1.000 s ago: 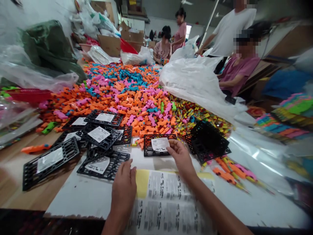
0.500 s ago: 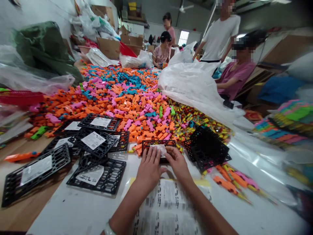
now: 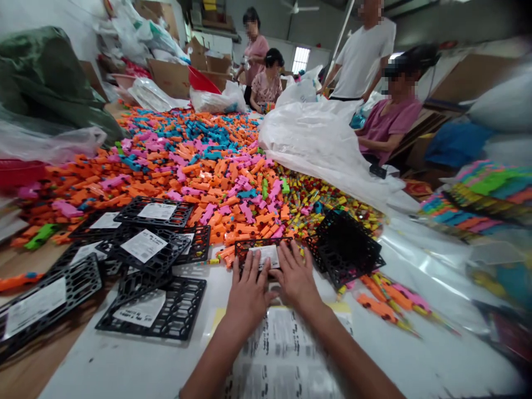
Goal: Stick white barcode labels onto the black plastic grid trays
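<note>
1. The left hand [image 3: 248, 288] is laid palm down, fingers stretched out and uncurled, across the near left part of a black tray [image 3: 245, 244].
2. The right hand [image 3: 296, 271] is likewise flattened over the tray's right end, fingers extended.
3. Between the fingertips, a white label [image 3: 266, 255] is seen on the tray, which is set just before the toy pile [image 3: 216, 183].
4. A label sheet [image 3: 279, 338] is partly covered by the forearms.
5. The tray is flanked by labelled trays [image 3: 185, 310] leftward and a dark tray stack [image 3: 347, 249] rightward.

Lower center: left hand [image 3: 248, 293] and right hand [image 3: 298, 280] lie flat on a black tray [image 3: 242, 247], at opposite sides of its white label [image 3: 268, 255]. Bottom center: label sheet [image 3: 285, 346]. Lower left: labelled trays [image 3: 144, 245].
</note>
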Demonstrator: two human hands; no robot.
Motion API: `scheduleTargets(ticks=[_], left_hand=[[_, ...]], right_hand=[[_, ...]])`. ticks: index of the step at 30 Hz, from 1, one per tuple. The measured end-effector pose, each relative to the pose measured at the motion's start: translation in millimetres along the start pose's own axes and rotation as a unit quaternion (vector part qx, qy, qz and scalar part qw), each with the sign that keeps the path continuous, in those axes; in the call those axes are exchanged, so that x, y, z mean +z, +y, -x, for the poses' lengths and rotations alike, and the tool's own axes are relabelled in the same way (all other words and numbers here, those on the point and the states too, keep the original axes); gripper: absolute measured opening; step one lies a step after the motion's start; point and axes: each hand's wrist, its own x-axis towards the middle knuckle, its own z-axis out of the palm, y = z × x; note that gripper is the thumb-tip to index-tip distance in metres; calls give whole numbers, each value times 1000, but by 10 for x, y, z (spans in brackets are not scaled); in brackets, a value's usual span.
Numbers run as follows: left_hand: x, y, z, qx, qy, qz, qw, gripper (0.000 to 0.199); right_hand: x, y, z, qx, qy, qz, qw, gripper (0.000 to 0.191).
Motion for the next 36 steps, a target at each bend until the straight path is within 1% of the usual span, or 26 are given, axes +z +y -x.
scheduleTargets(ticks=[2, 4, 6, 7, 8, 9, 11, 12, 13, 14, 15, 16, 17, 19, 20, 21, 22, 23, 25, 27, 28, 30, 32, 33, 34, 36], left_hand=[[-3, 10, -1, -4, -12, -4, 1000, 71], [-24, 40, -4, -11, -21, -11, 1000, 72], [-60, 79, -19, -39, -18, -22, 999, 75], [-81, 95, -31, -58, -14, -29, 998, 75], [-104, 106, -47, -74, -6, -36, 997, 74], [-128, 110, -63, -86, 2, -43, 995, 71], [-191, 95, -89, -89, 18, -55, 994, 65], [-234, 77, -95, -83, 26, -57, 995, 63], [-291, 52, -96, -75, 35, -54, 995, 63], [-362, 19, -92, -64, 46, -46, 996, 63], [-449, -23, -86, -54, 60, -35, 996, 63], [-552, -76, -79, -44, 78, -23, 996, 62], [-667, -142, -74, -35, 97, -12, 995, 60], [-910, -307, -68, -52, 134, -4, 990, 57], [-1025, -395, -66, -73, 151, -11, 986, 56], [-1126, -477, -59, -109, 166, -23, 980, 55], [-1207, -545, -45, -150, 177, -33, 972, 57], [-1263, -592, -22, -181, 184, -39, 965, 58], [-1293, -613, 51, -217, 178, -40, 959, 59], [-1227, -551, 150, -203, 138, -16, 969, 53], [-1172, -500, 204, -186, 99, 8, 977, 48], [-1055, -393, 306, -147, -9, 80, 986, 36], [-962, -309, 384, -127, -113, 148, 974, 30], [-929, -281, 410, -128, -147, 173, 965, 30], [-905, -261, 427, -135, -167, 194, 957, 31], [-874, -236, 438, -157, -175, 226, 945, 31]], right_hand=[[13, 138, -6, 75, 32, 13, 997, 50], [18, 231, -22, 127, 50, -21, 990, 50], [12, 264, -56, 166, 57, -99, 979, 51], [4, 258, -81, 190, 62, -160, 967, 53], [-11, 238, -110, 219, 67, -234, 945, 56], [-34, 205, -144, 248, 69, -315, 913, 59], [-116, 110, -211, 297, 62, -464, 832, 63], [-176, 56, -240, 313, 58, -517, 795, 64], [-249, 4, -263, 322, 52, -552, 768, 62], [-332, -40, -279, 322, 48, -571, 754, 60], [-422, -73, -285, 315, 44, -577, 752, 58], [-515, -91, -282, 302, 39, -571, 762, 55], [-607, -95, -266, 282, 30, -553, 783, 50], [-779, -76, -196, 217, -9, -483, 848, 37], [-852, -65, -142, 175, -40, -436, 882, 31], [-911, -62, -76, 129, -77, -387, 910, 27], [-954, -69, -5, 87, -115, -340, 929, 25], [-977, -89, 68, 52, -152, -298, 941, 25], [-968, -164, 190, 12, -206, -237, 949, 36], [-911, -256, 251, -11, -245, -201, 948, 43], [-877, -296, 255, -19, -260, -192, 946, 39], [-821, -346, 224, -29, -279, -184, 942, 25], [-784, -364, 176, -24, -276, -182, 943, 18], [-768, -371, 156, -21, -268, -181, 946, 21], [-751, -383, 142, -19, -260, -179, 949, 24], [-702, -437, 134, -26, -249, -179, 951, 28]])
